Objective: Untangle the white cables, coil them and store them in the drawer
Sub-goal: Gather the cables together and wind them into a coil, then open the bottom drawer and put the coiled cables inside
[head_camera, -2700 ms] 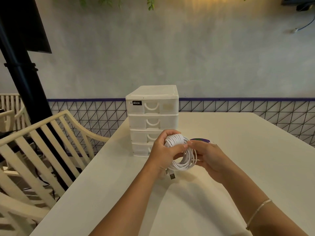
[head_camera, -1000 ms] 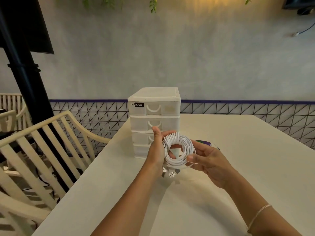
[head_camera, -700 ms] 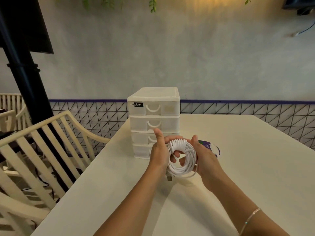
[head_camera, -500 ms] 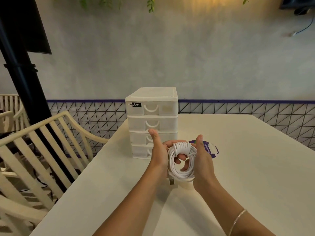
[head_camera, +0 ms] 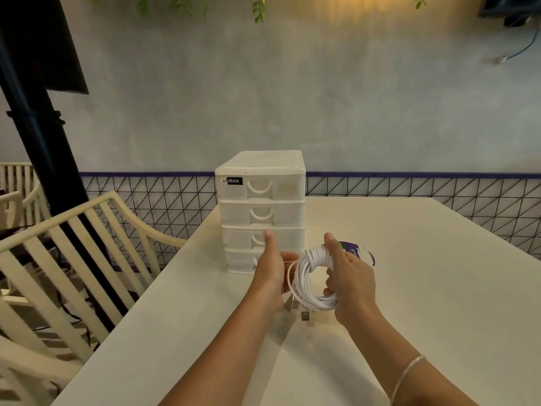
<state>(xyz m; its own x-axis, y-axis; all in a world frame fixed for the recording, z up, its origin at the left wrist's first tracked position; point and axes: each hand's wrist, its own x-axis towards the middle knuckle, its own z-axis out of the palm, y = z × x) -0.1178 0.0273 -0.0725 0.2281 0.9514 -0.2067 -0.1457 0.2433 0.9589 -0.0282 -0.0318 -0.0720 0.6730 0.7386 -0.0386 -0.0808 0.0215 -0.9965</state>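
Right hand [head_camera: 352, 278] grips cable coil [head_camera: 311, 284] beside left hand [head_camera: 270, 272].

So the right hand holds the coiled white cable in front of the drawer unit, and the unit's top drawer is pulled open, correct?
Not quite. The head view shows the right hand holding the coiled white cable in front of the drawer unit, but all four drawers are shut, the top drawer included.

cream slatted chair [head_camera: 73, 259] left of white table [head_camera: 424, 288], black pole [head_camera: 38, 136], grey wall [head_camera: 292, 98], hanging leaves [head_camera: 259, 7]
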